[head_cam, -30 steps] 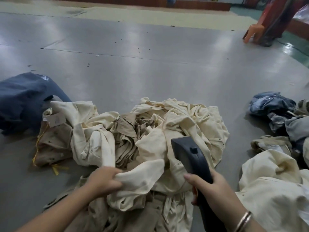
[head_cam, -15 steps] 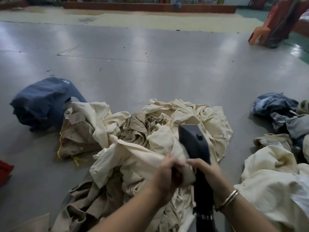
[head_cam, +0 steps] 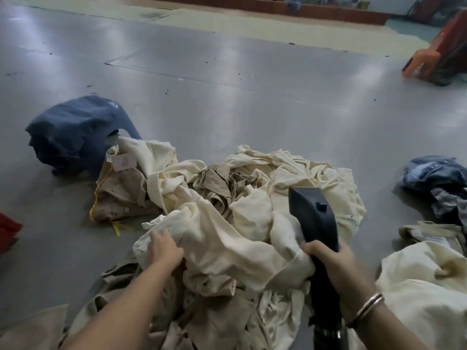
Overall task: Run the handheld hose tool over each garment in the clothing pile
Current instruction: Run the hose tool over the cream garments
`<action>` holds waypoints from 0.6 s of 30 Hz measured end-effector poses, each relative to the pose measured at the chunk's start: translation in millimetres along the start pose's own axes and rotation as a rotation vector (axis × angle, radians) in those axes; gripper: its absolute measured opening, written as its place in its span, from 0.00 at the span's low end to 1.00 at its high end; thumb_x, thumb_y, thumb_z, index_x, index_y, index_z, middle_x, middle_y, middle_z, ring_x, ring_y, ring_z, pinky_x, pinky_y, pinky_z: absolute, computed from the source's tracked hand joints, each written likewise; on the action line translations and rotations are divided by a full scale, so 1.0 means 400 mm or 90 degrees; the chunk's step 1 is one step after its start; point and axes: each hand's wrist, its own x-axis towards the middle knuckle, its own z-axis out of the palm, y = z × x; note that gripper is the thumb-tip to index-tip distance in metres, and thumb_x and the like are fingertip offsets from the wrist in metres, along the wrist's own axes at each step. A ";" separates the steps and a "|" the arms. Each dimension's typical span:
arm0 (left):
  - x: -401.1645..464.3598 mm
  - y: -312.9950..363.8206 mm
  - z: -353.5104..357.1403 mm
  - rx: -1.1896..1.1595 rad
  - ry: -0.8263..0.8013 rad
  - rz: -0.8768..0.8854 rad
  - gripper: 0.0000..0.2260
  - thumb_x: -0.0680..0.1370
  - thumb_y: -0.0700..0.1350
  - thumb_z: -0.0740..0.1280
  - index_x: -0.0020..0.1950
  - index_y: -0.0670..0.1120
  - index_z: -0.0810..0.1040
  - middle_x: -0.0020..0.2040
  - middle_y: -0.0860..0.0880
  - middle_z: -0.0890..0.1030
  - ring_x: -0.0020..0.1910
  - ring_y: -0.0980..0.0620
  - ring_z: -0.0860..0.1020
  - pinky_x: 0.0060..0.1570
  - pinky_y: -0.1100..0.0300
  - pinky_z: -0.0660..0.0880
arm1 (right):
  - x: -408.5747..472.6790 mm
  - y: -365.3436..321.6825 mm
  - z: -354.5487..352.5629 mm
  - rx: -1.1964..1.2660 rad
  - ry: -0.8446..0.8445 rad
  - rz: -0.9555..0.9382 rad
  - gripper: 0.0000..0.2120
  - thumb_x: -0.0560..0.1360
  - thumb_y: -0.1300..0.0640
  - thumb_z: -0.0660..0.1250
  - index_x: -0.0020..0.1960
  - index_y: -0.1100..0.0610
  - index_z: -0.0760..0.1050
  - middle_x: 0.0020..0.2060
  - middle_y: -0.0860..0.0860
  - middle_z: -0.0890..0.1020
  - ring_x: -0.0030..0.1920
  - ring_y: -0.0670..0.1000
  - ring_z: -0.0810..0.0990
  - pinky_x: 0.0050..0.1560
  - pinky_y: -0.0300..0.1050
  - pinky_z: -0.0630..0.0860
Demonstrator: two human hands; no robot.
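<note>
now our right hand grips the hose tool above the cream garment, our left hand pinching its edge; loose cloth could bunch up and get skipped.

Grey floor bears a clothing pile (cream, tan).

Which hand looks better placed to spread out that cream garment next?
Probably the left hand: it rests on the cream garment at its left edge. The right hand is wrapped around the dark hose tool, pinching some cloth too.
</note>
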 end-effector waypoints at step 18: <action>0.012 0.174 -0.027 -0.350 -0.111 0.137 0.10 0.80 0.42 0.61 0.47 0.40 0.81 0.46 0.43 0.79 0.47 0.49 0.74 0.46 0.56 0.69 | 0.071 0.029 0.188 -0.285 -0.070 -0.230 0.09 0.65 0.59 0.75 0.41 0.54 0.77 0.50 0.47 0.72 0.51 0.45 0.74 0.49 0.31 0.70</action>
